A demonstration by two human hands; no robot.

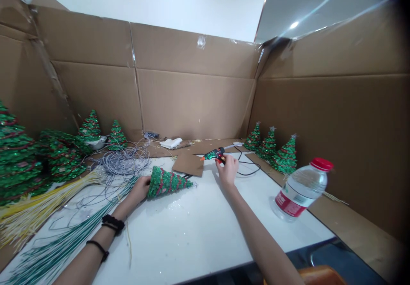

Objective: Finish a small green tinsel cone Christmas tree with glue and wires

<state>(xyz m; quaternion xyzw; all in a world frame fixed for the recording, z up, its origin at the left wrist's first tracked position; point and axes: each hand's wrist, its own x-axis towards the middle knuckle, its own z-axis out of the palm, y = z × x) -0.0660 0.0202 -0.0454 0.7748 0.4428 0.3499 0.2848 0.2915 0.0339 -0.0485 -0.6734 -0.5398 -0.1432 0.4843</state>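
Gripping tree [168,181] in left hand [141,188], glue gun [212,154] in right hand [228,170], cardboard [188,164] between, bottle [299,193] nearby

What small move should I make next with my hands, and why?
Probably bring the glue gun slightly nearer the small tree: your right hand holds it with its nozzle over the cardboard square, away from the tree, which your left hand holds sideways.

From above and behind the left hand [141,190] and right hand [228,170], the head camera looks forward and down, fairly near, facing the cardboard wall [198,101] beyond their grip.
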